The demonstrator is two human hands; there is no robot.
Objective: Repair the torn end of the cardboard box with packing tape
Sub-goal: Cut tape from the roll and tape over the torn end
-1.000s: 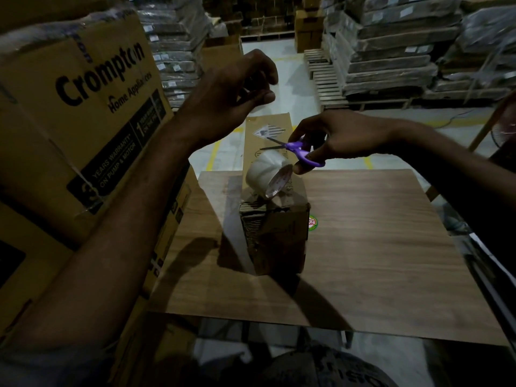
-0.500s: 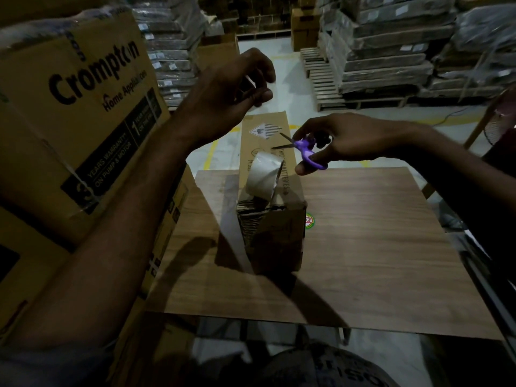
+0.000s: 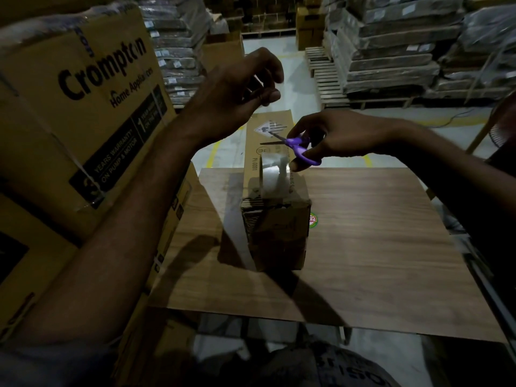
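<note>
Cardboard box (image 3: 275, 236): it lies lengthwise on the wooden table (image 3: 391, 247), running away from you. Its torn, crumpled end faces you, and glossy tape already crosses that face.
Roll of tape (image 3: 272, 174): it stands on edge on top of the box, just behind the torn end, and touches neither of your hands.
Your left hand (image 3: 234, 96): it is raised above the far part of the box. Thumb and forefinger are pinched together and the other fingers are curled above them. In this dim light they seem to hold a clear strip of tape, though the strip itself barely shows.
Your right hand (image 3: 335, 138): it is above the box and to the right of the roll, with the fingers curled through the handles of the scissors.
Scissors (image 3: 296, 146): they have purple handles. The blades are slightly parted and point left over the top of the box, above the roll.
Round sticker (image 3: 313, 220): it is on the table, touching the right side of the box near the torn end.
Big printed carton (image 3: 83, 107): it stands left of the box, beyond the table edge.
Wrapped stacks on pallets (image 3: 391, 51): they are well beyond the far end of the box.
</note>
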